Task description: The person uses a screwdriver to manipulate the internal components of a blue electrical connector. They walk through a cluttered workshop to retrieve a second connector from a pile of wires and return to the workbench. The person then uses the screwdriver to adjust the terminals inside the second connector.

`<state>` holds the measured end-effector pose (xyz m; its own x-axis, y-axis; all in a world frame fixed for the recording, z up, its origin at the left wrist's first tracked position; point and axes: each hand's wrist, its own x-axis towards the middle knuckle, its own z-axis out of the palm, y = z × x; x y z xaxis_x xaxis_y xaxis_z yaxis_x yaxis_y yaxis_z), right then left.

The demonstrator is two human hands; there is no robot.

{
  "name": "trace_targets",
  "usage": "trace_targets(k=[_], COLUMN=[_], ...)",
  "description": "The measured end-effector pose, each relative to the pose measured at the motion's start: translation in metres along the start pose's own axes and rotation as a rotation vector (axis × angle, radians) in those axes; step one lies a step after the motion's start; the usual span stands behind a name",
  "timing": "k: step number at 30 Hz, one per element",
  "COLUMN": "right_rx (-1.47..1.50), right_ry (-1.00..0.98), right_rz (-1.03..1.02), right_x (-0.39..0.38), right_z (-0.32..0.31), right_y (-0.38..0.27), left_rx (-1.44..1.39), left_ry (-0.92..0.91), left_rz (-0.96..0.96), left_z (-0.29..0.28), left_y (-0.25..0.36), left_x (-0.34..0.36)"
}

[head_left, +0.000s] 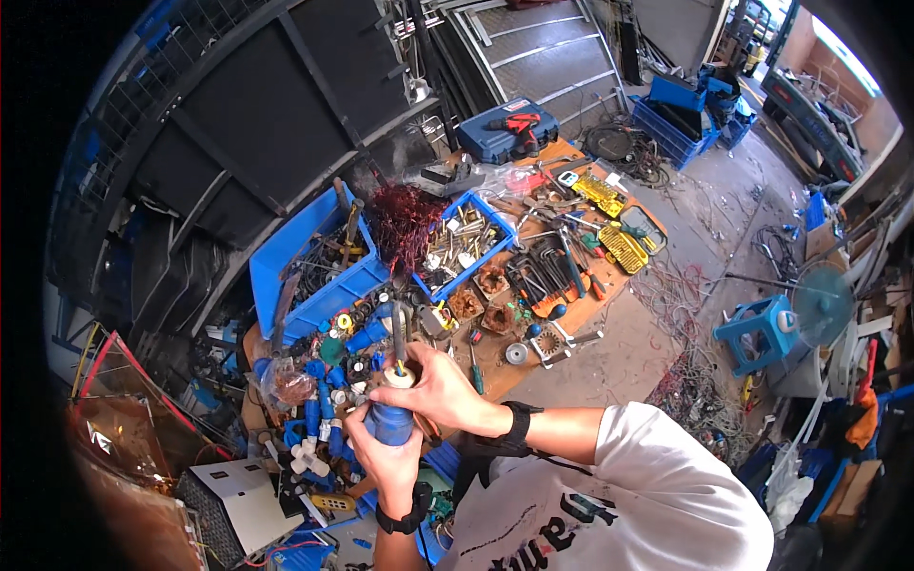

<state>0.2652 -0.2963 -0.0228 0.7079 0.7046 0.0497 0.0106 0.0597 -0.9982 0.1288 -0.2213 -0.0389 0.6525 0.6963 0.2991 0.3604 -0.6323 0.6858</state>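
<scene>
Both of my hands are together at the near edge of the cluttered wooden table. My left hand (386, 459) wraps round the blue body of an industrial plug (391, 425) from below. Across its upper part, my right hand (446, 388) is closed with thumb and fingers at the pale collar (398, 378). A bit of yellow shows at the collar's opening. Directly beyond it stands a dark grey, rod-like length (399, 328); whether it enters the plug I cannot tell. Loose blue plugs and connector parts (328, 404) lie left of my hands.
Beyond my hands stand a large blue bin (319, 309) and a smaller blue crate (509, 235) of metal parts, with reddish wire (405, 219) between. Hex keys (547, 271), a green-handled screwdriver (476, 366) and a blue tool case (495, 143) holding a red drill (521, 124) lie around. A blue stool (752, 333) stands right.
</scene>
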Motion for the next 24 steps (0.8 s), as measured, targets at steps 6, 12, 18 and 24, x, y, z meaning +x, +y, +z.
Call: trace_targets(k=[6,12,18,24], right_rx=[0.208,0.519,0.265,0.504], right_ry=[-0.249,-0.551,-0.311,-0.334], right_rz=[0.018,0.022,0.081,0.171], right_x=[0.002,0.021,0.011,0.01], right_z=[0.012,0.023,0.068,0.105], right_y=[-0.011,-0.011,-0.021,-0.022], left_rx=[-0.458,-0.618,-0.419,-0.476], left_ry=[-0.244,-0.501,-0.298,-0.276], left_rz=[-0.184,-0.151,-0.12,-0.08], left_z=[-0.021,-0.057,-0.082,-0.108], left_y=[-0.026,-0.052,-0.059,-0.094], left_x=[-0.001,0.023,0.024,0.022])
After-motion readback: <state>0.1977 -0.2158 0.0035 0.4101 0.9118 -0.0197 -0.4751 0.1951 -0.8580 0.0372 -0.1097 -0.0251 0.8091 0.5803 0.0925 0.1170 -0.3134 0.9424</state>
